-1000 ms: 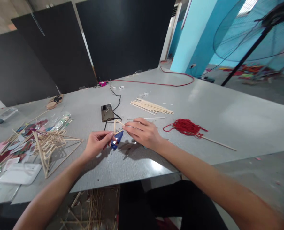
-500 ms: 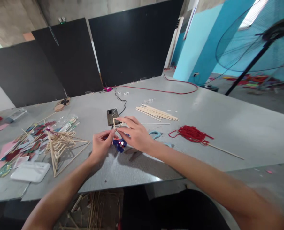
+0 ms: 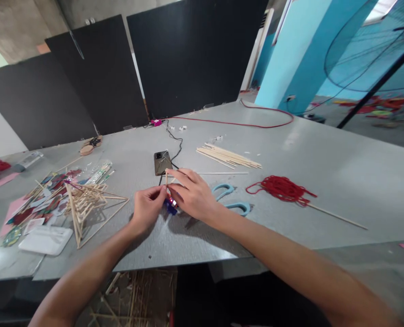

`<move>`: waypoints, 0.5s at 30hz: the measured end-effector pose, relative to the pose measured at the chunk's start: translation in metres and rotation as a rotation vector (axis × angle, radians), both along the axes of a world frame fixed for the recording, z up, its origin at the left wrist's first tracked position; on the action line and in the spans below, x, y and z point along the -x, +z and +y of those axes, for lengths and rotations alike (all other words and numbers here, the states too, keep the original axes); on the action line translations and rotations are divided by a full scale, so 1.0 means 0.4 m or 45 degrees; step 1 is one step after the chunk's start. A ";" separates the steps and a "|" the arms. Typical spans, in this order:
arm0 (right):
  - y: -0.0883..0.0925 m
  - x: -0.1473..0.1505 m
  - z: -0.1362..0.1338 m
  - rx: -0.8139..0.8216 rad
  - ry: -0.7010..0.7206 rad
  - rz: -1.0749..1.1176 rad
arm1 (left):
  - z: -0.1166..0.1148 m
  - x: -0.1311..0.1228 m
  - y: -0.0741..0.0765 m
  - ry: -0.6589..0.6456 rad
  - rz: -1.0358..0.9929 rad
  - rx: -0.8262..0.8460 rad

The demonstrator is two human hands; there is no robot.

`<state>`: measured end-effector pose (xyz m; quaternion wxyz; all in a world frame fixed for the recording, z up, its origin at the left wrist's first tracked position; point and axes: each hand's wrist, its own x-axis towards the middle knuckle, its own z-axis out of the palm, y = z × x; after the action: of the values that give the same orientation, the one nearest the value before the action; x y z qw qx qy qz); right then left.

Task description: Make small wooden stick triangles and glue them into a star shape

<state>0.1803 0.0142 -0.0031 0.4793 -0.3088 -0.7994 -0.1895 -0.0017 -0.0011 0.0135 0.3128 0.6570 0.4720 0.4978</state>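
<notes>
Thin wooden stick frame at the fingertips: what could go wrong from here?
1. The thin wooden stick frame is gripped only by fingertips of the left hand, with the right hand over it; the sticks could snap or slip.
2. The small blue lit tool lies under both hands and could get knocked; whether it is hot is unclear.
3. The pale blue-handled scissors beside the right wrist could be swept aside.

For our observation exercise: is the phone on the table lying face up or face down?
Face down: the phone shows its back, with the camera lenses upward; no screen is visible.
</notes>
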 end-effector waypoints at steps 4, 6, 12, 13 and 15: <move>0.005 0.002 -0.010 0.000 -0.035 -0.004 | 0.000 0.000 -0.003 0.021 0.036 -0.030; 0.009 -0.001 -0.011 0.055 -0.030 0.011 | -0.001 0.000 -0.001 0.028 0.051 -0.042; 0.034 -0.039 0.013 0.134 0.007 0.280 | -0.005 0.000 0.004 0.047 0.070 -0.071; 0.037 -0.047 0.019 0.172 0.019 0.374 | -0.005 0.001 0.002 0.050 0.084 -0.084; 0.038 -0.055 0.026 0.329 0.078 0.558 | -0.004 0.003 -0.002 0.066 0.133 -0.138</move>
<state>0.2024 0.0246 0.0122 0.6032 -0.3768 -0.7029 0.0002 -0.0029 -0.0028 0.0126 0.2388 0.6855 0.4767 0.4957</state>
